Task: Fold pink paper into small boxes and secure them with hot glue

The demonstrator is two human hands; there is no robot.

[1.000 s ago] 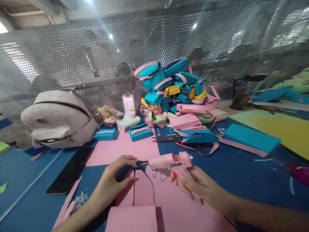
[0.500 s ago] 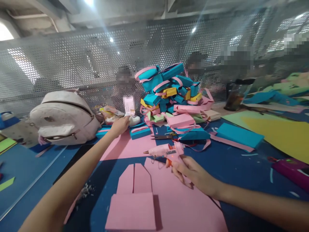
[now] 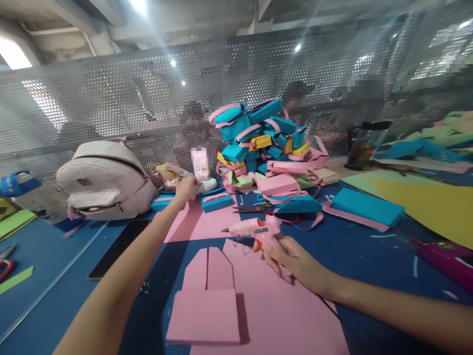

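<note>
My right hand is closed round the handle of a pink glue gun, its brass nozzle pointing left and a finger at the orange trigger. My left hand reaches far forward to a white object and a crinkled wrapper. Its fingers curl downward, and whatever they grip is hidden. Nearer me lies a folded pink paper box with an upright-cut flap on its far side. It rests partly on a large pink sheet.
A heap of blue, pink and yellow paper boxes stands ahead, with scissors before it. A white backpack, a black phone, a dark bottle, a purple case and yellow sheets surround the work area. A perforated screen rises behind.
The view has turned slightly left, uncovering more of the phone and the red-handled scissors. My left hand stays by the white object, its fingers more curled. The glue gun remains in my right hand.
</note>
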